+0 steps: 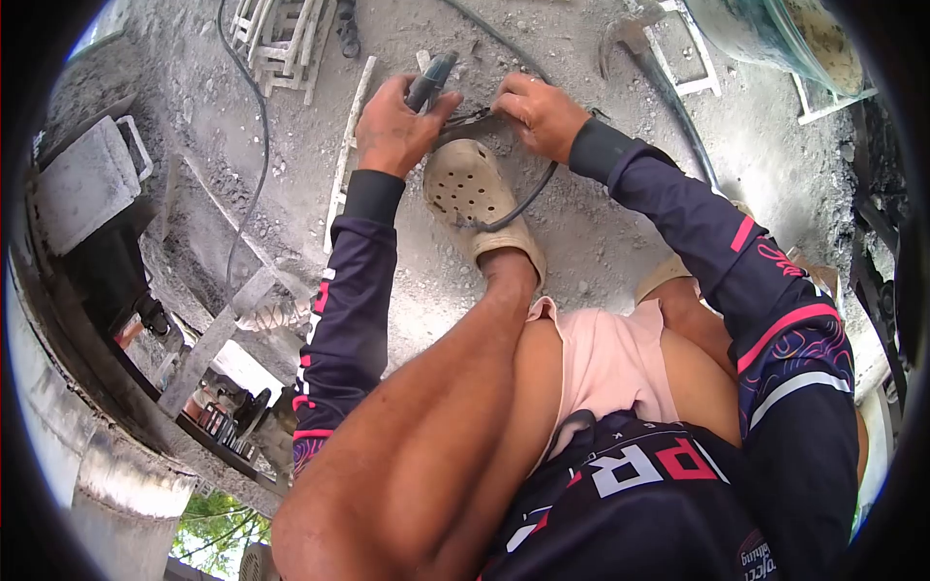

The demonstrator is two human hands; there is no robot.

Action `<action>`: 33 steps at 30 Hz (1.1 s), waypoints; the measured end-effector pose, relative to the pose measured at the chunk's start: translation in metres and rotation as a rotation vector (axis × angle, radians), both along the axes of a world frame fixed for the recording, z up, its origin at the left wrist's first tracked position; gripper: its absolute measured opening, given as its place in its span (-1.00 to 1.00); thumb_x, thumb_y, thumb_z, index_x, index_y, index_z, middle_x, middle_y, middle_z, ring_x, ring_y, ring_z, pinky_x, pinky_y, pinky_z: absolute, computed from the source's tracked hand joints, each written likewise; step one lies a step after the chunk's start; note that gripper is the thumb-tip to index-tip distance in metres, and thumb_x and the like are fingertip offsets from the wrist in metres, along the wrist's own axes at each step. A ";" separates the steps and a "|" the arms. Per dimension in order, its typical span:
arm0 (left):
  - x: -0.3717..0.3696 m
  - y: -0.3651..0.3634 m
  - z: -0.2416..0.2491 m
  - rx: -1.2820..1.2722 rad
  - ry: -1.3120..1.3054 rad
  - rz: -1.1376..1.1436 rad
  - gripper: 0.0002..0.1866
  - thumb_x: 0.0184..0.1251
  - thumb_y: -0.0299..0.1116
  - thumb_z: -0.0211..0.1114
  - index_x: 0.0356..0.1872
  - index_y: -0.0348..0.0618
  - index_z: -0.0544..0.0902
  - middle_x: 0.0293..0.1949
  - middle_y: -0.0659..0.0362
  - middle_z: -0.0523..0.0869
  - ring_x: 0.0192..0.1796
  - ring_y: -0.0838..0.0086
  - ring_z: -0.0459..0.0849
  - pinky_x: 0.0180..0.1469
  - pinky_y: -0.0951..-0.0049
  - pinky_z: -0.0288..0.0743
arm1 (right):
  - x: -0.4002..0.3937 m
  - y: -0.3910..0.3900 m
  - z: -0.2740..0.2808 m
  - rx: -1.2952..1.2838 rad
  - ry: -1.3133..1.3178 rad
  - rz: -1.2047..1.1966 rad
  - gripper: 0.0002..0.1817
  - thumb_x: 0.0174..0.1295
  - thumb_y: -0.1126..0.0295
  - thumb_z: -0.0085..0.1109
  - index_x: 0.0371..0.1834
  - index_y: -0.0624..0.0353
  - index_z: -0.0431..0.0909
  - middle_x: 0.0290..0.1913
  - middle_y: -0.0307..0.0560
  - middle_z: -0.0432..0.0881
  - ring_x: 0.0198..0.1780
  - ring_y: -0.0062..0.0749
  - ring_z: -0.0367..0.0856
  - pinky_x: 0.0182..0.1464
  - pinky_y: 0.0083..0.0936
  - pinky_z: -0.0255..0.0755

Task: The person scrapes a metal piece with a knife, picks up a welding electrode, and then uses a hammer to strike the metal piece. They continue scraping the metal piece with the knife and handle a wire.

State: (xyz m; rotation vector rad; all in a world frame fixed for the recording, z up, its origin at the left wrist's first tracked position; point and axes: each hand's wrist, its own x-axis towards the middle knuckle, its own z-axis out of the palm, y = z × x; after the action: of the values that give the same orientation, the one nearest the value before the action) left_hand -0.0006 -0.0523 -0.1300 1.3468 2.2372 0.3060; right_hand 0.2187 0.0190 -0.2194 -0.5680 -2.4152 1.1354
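Dark handle, pt. hidden by L grip, R grip, hold unclear

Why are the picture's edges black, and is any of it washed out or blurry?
Head view: rounded black border, probably from a very wide lens; head view: the ground looks washed out beside the hammer; head view: the left hand and right hand look fairly sharp.

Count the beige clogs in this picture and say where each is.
2: one beige, perforated clog near the left hand; another beige clog, partly hidden, beside the dark, pink-striped right sleeve.
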 end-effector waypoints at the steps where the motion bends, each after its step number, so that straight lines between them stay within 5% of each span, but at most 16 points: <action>1: 0.000 0.002 -0.008 -0.013 0.037 -0.030 -0.46 0.21 -0.01 0.54 0.10 -0.14 0.73 -0.14 0.01 0.83 -0.10 0.18 0.81 0.01 0.23 0.63 | 0.000 0.000 -0.001 -0.003 0.001 0.000 -0.73 0.14 0.65 0.27 -0.07 0.25 0.62 -0.05 0.00 0.59 0.03 0.02 0.64 0.06 -0.20 0.60; 4: -0.006 0.001 -0.020 -0.030 0.120 -0.063 -0.51 0.23 -0.02 0.50 0.09 -0.08 0.75 -0.11 -0.05 0.83 -0.06 0.11 0.82 0.05 0.22 0.63 | 0.001 0.002 -0.002 0.102 0.014 0.030 -0.68 0.11 0.66 0.27 -0.03 0.24 0.58 0.00 0.01 0.57 0.07 0.04 0.62 0.10 -0.19 0.58; 6: -0.013 -0.001 -0.016 -0.028 -0.236 -0.046 -0.53 0.25 -0.06 0.50 0.10 -0.10 0.76 -0.12 -0.03 0.84 -0.06 0.18 0.83 0.06 0.28 0.64 | 0.000 0.005 -0.005 0.126 -0.052 0.015 -0.65 0.10 0.67 0.26 -0.01 0.24 0.56 0.04 0.02 0.55 0.10 0.05 0.59 0.13 -0.20 0.56; 7: -0.013 -0.006 -0.010 0.011 -0.345 -0.023 -0.57 0.25 -0.14 0.56 0.06 -0.14 0.78 -0.14 0.08 0.86 -0.09 0.37 0.82 0.04 0.37 0.63 | 0.000 0.008 -0.006 0.126 -0.049 0.015 -0.65 0.10 0.67 0.26 -0.01 0.24 0.56 0.04 0.02 0.55 0.10 0.05 0.59 0.13 -0.20 0.56; 11: -0.009 -0.024 0.003 -0.008 -0.615 0.050 -0.63 0.22 -0.22 0.65 -0.04 -0.18 0.79 -0.17 0.23 0.83 -0.12 0.58 0.73 -0.02 0.45 0.62 | 0.000 0.014 -0.007 0.157 0.010 -0.012 -0.68 0.12 0.67 0.27 -0.03 0.24 0.56 0.02 0.02 0.55 0.11 0.03 0.58 0.14 -0.21 0.55; 24: -0.007 -0.025 0.016 -0.008 -0.570 0.011 -0.65 0.20 -0.13 0.65 -0.17 -0.18 0.84 -0.34 0.24 0.81 -0.29 0.63 0.68 -0.18 0.47 0.60 | -0.014 0.027 -0.003 0.154 -0.037 -0.076 -0.79 0.14 0.63 0.22 -0.16 0.22 0.61 -0.06 0.01 0.54 0.08 -0.05 0.59 0.11 -0.22 0.61; 33: -0.017 0.002 0.027 -0.241 -0.577 -0.110 -0.73 0.23 -0.30 0.58 -0.12 -0.21 0.81 -0.33 0.29 0.78 -0.25 0.63 0.66 -0.14 0.49 0.56 | -0.015 0.034 0.005 0.059 -0.050 -0.082 -0.81 0.14 0.63 0.24 -0.17 0.23 0.62 -0.08 -0.03 0.56 0.03 -0.05 0.61 0.07 -0.21 0.64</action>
State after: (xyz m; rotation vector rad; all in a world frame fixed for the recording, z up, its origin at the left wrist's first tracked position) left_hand -0.0173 -0.0506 -0.1026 1.0776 1.6567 0.3244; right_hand 0.2037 0.0533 -0.2139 -0.6779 -2.4350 1.0239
